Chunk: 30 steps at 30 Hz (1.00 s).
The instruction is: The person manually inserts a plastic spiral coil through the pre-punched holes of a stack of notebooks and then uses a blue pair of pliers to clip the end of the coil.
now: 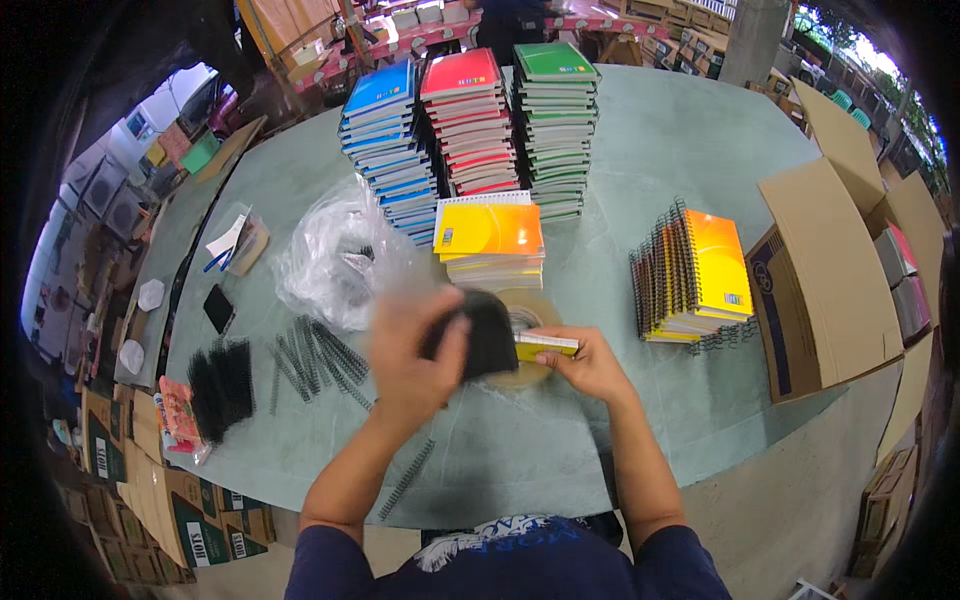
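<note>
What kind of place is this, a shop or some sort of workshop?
Most likely a notebook-binding workshop. Tall stacks of notebooks stand on the table, loose black spiral coils lie nearby, and an open cardboard box holds more books.

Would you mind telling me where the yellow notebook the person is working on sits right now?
In the head view, the yellow notebook is just right of centre, pinched by the right hand, beside the blurred left hand and in front of the short yellow stack.

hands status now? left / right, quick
Left hand: motion-blurred, closed around a black coil bundle.
Right hand: closed on the edge of a yellow notebook, pinched between thumb and fingers.
</note>
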Each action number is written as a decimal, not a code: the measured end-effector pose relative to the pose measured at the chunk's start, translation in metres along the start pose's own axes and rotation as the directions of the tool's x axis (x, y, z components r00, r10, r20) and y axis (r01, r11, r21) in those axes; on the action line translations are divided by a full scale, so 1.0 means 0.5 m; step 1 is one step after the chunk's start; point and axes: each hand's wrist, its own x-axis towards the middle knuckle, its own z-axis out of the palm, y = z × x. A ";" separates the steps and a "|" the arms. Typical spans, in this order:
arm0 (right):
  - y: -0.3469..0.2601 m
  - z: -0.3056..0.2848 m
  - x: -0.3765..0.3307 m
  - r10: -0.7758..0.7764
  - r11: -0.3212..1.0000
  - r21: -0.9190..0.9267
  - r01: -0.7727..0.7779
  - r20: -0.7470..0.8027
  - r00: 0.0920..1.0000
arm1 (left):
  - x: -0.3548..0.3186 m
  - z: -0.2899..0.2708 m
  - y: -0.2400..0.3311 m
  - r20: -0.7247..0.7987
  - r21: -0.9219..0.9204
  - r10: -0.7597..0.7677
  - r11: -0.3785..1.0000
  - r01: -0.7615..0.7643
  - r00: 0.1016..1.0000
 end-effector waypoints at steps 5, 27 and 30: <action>-0.012 0.002 0.001 -0.102 0.993 0.054 0.102 -0.003 0.995 | -0.037 0.000 -0.006 0.402 0.046 0.069 0.994 -0.095 0.913; -0.016 0.008 -0.003 -0.093 0.995 -0.021 0.093 0.009 0.996 | -0.046 0.007 0.000 0.340 0.104 0.054 0.990 -0.094 0.939; -0.018 0.018 -0.003 -0.234 0.972 -0.037 0.232 -0.077 0.969 | -0.153 0.017 -0.015 0.690 -0.013 -0.105 0.987 0.158 0.716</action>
